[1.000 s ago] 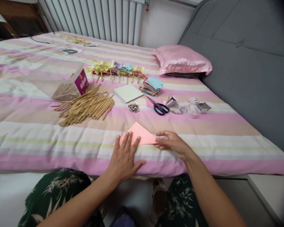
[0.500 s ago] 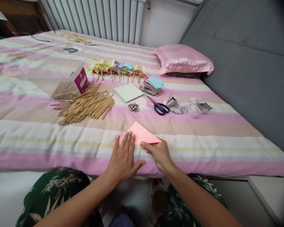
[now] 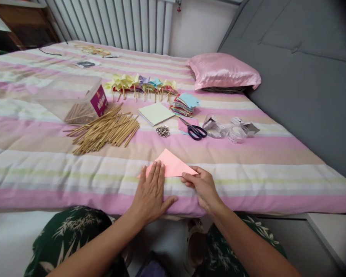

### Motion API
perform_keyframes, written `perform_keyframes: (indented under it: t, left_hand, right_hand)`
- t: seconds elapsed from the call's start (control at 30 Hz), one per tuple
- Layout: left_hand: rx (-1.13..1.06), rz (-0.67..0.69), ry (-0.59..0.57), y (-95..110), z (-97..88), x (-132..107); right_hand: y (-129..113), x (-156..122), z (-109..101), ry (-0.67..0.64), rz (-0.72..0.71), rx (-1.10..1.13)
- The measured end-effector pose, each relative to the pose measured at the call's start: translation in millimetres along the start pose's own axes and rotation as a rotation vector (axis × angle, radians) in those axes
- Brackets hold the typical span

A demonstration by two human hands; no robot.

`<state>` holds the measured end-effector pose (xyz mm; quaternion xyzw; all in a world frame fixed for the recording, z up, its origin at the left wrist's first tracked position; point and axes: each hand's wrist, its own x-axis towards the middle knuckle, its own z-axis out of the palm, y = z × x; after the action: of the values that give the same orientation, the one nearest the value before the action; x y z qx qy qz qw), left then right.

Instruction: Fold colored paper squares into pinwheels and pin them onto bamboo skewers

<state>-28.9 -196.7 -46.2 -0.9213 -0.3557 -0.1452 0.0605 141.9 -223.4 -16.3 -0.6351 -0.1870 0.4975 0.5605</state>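
A pink sheet of paper (image 3: pixel 173 163), folded into a triangle, lies on the striped bedcover near the bed's front edge, its long folded side toward me. My left hand (image 3: pixel 151 186) rests flat over its left part, fingers stretched out and thumb spread to the right. At the right corner, my right hand (image 3: pixel 200 184) pinches the paper between thumb and fingers. Beyond the paper lie a small heap of metal fasteners (image 3: pixel 163 131) and dark-handled scissors (image 3: pixel 196 132).
Wooden sticks (image 3: pixel 106 132) lie in a pile beside a clear plastic box (image 3: pixel 75 90). Behind are a pad of pale paper (image 3: pixel 156 113), a stack of cut coloured paper (image 3: pixel 184 105), a row of paper pinwheels (image 3: pixel 141 82), rolls of clear tape (image 3: pixel 236 134) and a pink pillow (image 3: pixel 223 71).
My right hand has slid to the right along the folded edge, out to the paper's right corner. My left hand stays pressed on the left part.
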Motion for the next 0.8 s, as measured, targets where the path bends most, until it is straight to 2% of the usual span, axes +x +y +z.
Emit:
perform_keyframes:
  t: [0.2, 0.33, 0.47, 0.63, 0.73, 0.8]
  left_hand:
    - [-0.016, -0.014, -0.009, 1, 0.3, 0]
    - [-0.031, -0.019, -0.002, 1, 0.0, 0]
    - [-0.047, -0.003, 0.033, 0, 0.3, 0]
    - [-0.069, 0.014, 0.073, -3, -2.1, 0]
    - [-0.095, -0.026, 0.080, -9, -6.2, 4]
    - [-0.137, -0.114, 0.108, -15, -9.9, 8]
  right_hand:
    - [-9, 7, -28, 0.030, 0.008, 0.029]
    - [-17, 10, -37, -0.108, 0.065, -0.066]
    - [-24, 15, -32, -0.228, 0.089, -0.179]
    - [-28, 20, -20, -0.386, 0.028, -0.331]
    - [-28, 22, -17, -0.386, -0.003, -0.341]
    - [-28, 21, -17, -0.345, -0.017, -0.292]
